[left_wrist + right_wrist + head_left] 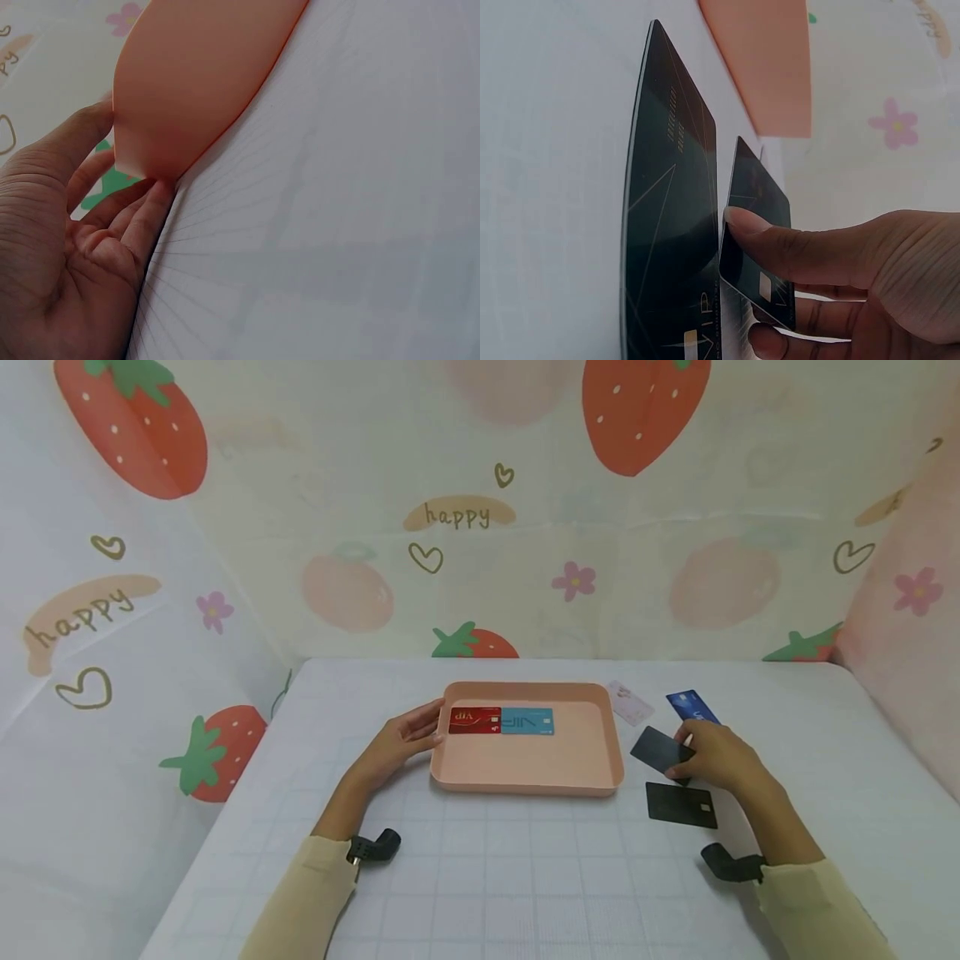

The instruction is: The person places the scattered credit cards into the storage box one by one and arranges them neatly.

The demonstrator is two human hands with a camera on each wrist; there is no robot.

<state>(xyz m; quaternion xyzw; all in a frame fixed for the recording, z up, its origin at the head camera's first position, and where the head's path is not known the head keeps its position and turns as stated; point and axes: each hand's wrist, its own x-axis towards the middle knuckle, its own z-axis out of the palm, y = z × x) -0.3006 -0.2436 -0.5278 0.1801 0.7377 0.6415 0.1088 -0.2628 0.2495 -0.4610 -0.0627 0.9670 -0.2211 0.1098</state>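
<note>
My left hand (397, 742) lies against the left end of a shallow pink tray (525, 777), with thumb and fingertips touching its outer wall. In the left wrist view, the fingers rest by the tray's lower edge. A red card (475, 721) and a light blue card (527, 722) lie side by side in the tray. Right of the tray, my right hand (716, 756) pinches a dark card (651, 747) near one end; it is tilted in the right wrist view. Nearer to me, a black VIP card (678, 805) lies on the table.
A blue card (686, 703) lies just beyond the right hand, partly covered by it. Beside the tray's right rim is a pale patterned card (628, 702). The white table (517, 877) meets a strawberry-print backdrop (637, 593) at its far edge.
</note>
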